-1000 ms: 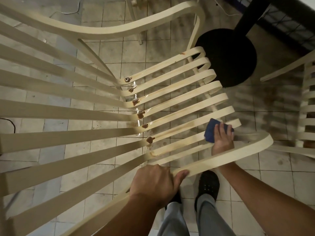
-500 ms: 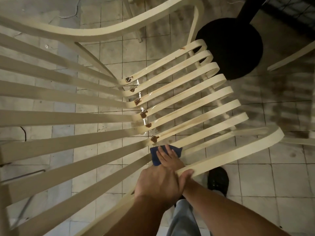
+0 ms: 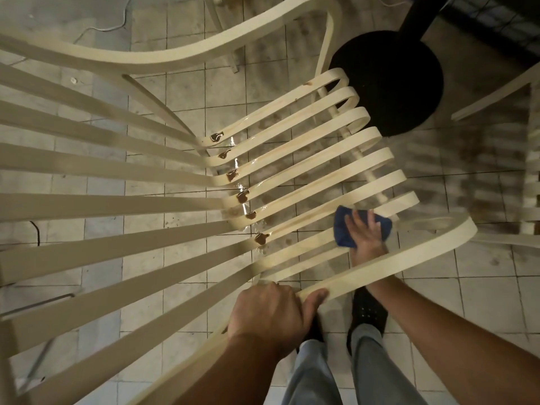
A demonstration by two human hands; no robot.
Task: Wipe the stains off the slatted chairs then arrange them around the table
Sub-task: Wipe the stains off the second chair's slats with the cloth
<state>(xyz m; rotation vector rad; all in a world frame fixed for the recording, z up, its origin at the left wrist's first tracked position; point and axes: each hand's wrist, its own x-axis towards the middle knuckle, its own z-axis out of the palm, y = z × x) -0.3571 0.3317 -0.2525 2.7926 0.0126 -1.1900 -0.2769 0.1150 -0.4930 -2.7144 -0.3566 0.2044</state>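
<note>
A cream slatted chair fills the head view, seen from above. Brown stains pool in a row where the seat slats bend up into the back. My left hand grips the chair's near armrest. My right hand reaches under that armrest and presses a blue cloth flat on the nearest seat slats, toward their front ends. The cloth is partly hidden under my fingers.
The table's black round base and post stand on the tiled floor just beyond the seat's front. A second slatted chair is at the right edge. A white cable lies at the far left. My shoes are under the armrest.
My right hand slid the blue cloth along the near slats, from the stained bend back out toward the seat's front. The left hand kept its grip on the armrest.
</note>
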